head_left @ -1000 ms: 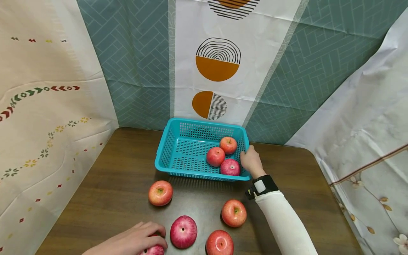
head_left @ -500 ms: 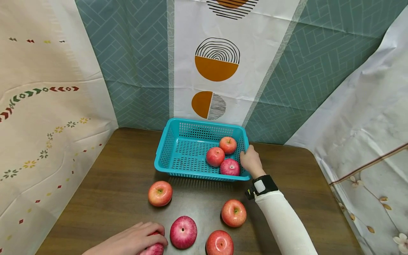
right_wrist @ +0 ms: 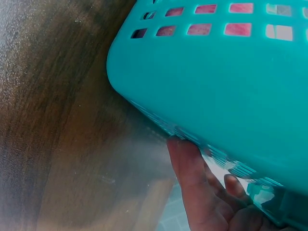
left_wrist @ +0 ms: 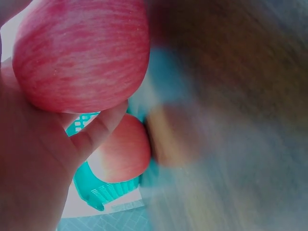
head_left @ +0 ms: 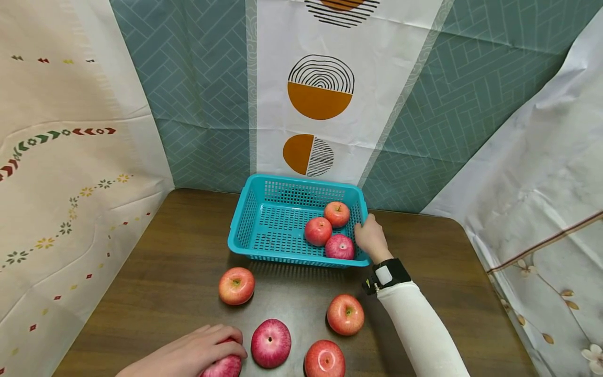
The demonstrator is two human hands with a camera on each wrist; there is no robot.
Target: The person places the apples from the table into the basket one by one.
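Note:
At the lower left of the head view, my left hand grips a deep-red apple low over the table. In the left wrist view this apple fills the top left, with the fingers curled around it. My right hand holds the right end of a turquoise plastic basket, thumb at the rim. The right wrist view has its fingers against the basket's outer wall. Three apples sit in the basket's right half.
Several apples lie loose on the dark wooden table: a yellowish-red one before the basket, a dark red one beside my left hand, and two lighter red ones near the right forearm. A patterned cloth hangs right behind the basket.
My left hand has shifted slightly left with the apple in its grip. The right hand and the basket have stayed in place.

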